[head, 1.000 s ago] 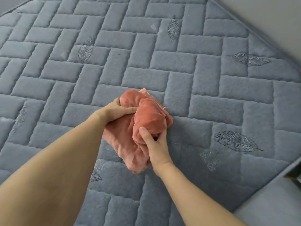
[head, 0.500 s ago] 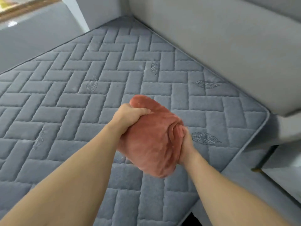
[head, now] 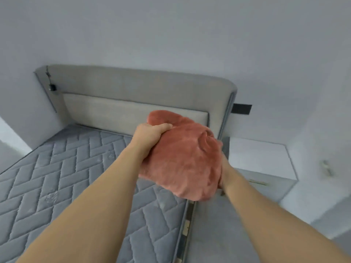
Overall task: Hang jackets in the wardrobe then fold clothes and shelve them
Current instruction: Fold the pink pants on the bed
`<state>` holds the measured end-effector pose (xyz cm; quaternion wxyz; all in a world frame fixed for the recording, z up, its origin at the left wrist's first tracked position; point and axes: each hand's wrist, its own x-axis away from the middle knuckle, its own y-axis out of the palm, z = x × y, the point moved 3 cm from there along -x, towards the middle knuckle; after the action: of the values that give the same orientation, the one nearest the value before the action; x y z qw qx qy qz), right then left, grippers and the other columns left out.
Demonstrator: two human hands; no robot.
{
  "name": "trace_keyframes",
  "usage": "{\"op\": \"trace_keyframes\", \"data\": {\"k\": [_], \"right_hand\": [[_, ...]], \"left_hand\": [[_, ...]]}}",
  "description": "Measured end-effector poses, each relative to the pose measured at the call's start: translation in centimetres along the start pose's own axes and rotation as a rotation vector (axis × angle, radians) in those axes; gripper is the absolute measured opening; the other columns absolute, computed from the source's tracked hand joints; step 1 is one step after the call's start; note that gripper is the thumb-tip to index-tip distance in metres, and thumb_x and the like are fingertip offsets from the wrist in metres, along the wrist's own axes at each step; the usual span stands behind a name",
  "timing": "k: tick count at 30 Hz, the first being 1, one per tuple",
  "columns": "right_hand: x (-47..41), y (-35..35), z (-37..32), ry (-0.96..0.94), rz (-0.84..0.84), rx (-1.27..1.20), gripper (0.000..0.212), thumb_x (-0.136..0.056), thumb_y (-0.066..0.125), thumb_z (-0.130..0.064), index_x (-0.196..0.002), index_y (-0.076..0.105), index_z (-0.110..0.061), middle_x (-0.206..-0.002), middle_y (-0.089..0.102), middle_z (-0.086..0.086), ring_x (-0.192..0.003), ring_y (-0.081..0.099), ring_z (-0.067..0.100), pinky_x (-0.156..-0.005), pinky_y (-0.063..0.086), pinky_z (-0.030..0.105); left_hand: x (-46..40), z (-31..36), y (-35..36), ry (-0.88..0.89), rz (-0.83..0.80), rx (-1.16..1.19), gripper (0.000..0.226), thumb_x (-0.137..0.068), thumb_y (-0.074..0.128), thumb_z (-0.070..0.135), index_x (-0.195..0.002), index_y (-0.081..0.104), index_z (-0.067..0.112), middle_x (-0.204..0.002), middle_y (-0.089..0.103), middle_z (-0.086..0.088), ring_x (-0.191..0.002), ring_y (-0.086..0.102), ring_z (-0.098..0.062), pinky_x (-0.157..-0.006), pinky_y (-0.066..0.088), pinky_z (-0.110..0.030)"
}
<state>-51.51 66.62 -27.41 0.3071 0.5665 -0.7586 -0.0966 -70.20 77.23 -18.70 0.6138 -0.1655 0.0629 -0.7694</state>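
We are in a bedroom of a home. A bed fills the lower left, its bare mattress (head: pixel 62 179) covered in grey quilted fabric stitched in a herringbone pattern. Behind it we see a padded grey headboard (head: pixel 136 92) standing against a plain pale wall (head: pixel 171 31). Just beside the bed on the right we find a low white bedside cabinet (head: pixel 260 158), and grey floor below it.

A grey quilted mattress (head: pixel 57 186) meets a padded headboard (head: pixel 133 86).
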Motion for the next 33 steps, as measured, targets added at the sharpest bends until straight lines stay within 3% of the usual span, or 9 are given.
{"op": "trace_keyframes", "data": {"k": [3, 7, 10, 13, 17, 22, 26, 30, 33], "right_hand": [[5.4, -2.1, -7.3, -0.055, 0.034, -0.029, 0.090, -0.066, 0.060, -0.087, -0.125, 0.068, -0.019, -0.131, 0.063, 0.013, -0.119, 0.061, 0.034, -0.106, 0.044, 0.053], [12.8, -3.2, -16.0, -0.116, -0.072, 0.071, 0.107, -0.050, 0.060, -0.094, -0.125, 0.068, -0.018, -0.130, 0.063, 0.013, -0.118, 0.062, 0.033, -0.095, 0.052, 0.048], [17.1, -4.8, -21.2, -0.181, -0.011, 0.223, 0.087, -0.064, 0.076, -0.072, -0.132, 0.060, -0.021, -0.123, 0.068, 0.013, -0.112, 0.066, 0.031, -0.088, 0.056, 0.042], [20.9, -8.2, -25.5, -0.272, 0.129, 0.262, 0.054, -0.079, 0.074, -0.042, -0.129, 0.058, -0.027, -0.110, 0.072, 0.009, -0.095, 0.071, 0.026, -0.080, 0.058, 0.040], [26.4, -14.0, -30.3, -0.379, 0.317, 0.247, 0.028, -0.082, 0.067, -0.034, -0.108, 0.069, -0.022, -0.091, 0.069, 0.007, -0.080, 0.066, 0.024, -0.081, 0.056, 0.037], [33.4, -20.9, -35.5, -0.548, 0.591, 0.304, 0.028, -0.081, 0.070, -0.029, -0.105, 0.074, -0.016, -0.094, 0.074, 0.007, -0.082, 0.072, 0.025, -0.079, 0.059, 0.039], [38.7, -26.3, -37.9, -0.665, 0.846, 0.345, 0.029, -0.085, 0.067, -0.031, -0.108, 0.071, -0.015, -0.094, 0.075, 0.008, -0.084, 0.073, 0.027, -0.078, 0.059, 0.039], [43.7, -31.1, -38.9, -0.750, 1.074, 0.343, 0.022, -0.090, 0.063, -0.024, -0.109, 0.069, -0.015, -0.101, 0.073, 0.011, -0.089, 0.071, 0.029, -0.086, 0.058, 0.043], [46.7, -33.8, -39.3, -0.797, 1.175, 0.308, 0.020, -0.090, 0.063, -0.018, -0.108, 0.071, -0.012, -0.101, 0.073, 0.013, -0.092, 0.070, 0.031, -0.089, 0.057, 0.046]], "left_hand": [[1.8, 5.3, 2.9, 0.144, 0.033, -0.114, 0.041, -0.063, 0.078, 0.057, -0.078, 0.067, 0.021, -0.092, 0.071, 0.001, -0.084, 0.067, -0.018, -0.081, 0.055, -0.036], [4.3, 11.7, 8.1, 0.269, 0.069, -0.265, 0.054, -0.065, 0.064, 0.062, -0.089, 0.071, 0.014, -0.093, 0.070, -0.007, -0.088, 0.065, -0.030, -0.083, 0.054, -0.040], [6.1, 16.0, 13.3, 0.343, 0.009, -0.233, 0.043, -0.068, 0.063, 0.058, -0.078, 0.070, 0.017, -0.083, 0.068, -0.003, -0.079, 0.063, -0.026, -0.073, 0.052, -0.036], [8.5, 19.7, 19.1, 0.368, -0.086, -0.063, 0.031, -0.066, 0.068, 0.054, -0.068, 0.065, 0.024, -0.075, 0.066, 0.006, -0.071, 0.062, -0.015, -0.063, 0.048, -0.029], [11.9, 24.0, 26.6, 0.329, -0.240, 0.164, 0.029, -0.061, 0.075, 0.049, -0.069, 0.066, 0.022, -0.065, 0.068, 0.008, -0.068, 0.065, -0.013, -0.056, 0.046, -0.026], [16.6, 29.5, 36.3, 0.365, -0.428, 0.239, 0.035, -0.059, 0.076, 0.053, -0.076, 0.065, 0.024, -0.069, 0.071, 0.008, -0.070, 0.068, -0.015, -0.056, 0.047, -0.027], [21.3, 32.5, 44.2, 0.419, -0.573, 0.246, 0.031, -0.061, 0.075, 0.052, -0.075, 0.062, 0.027, -0.058, 0.069, 0.012, -0.071, 0.068, -0.015, -0.058, 0.047, -0.027], [25.9, 34.6, 51.3, 0.496, -0.693, 0.237, 0.026, -0.064, 0.072, 0.051, -0.075, 0.061, 0.030, -0.080, 0.069, 0.009, -0.080, 0.067, -0.016, -0.075, 0.054, -0.034], [28.5, 36.3, 55.4, 0.550, -0.779, 0.226, 0.024, -0.064, 0.071, 0.051, -0.075, 0.062, 0.032, -0.081, 0.069, 0.011, -0.080, 0.067, -0.015, -0.075, 0.054, -0.033]]}}
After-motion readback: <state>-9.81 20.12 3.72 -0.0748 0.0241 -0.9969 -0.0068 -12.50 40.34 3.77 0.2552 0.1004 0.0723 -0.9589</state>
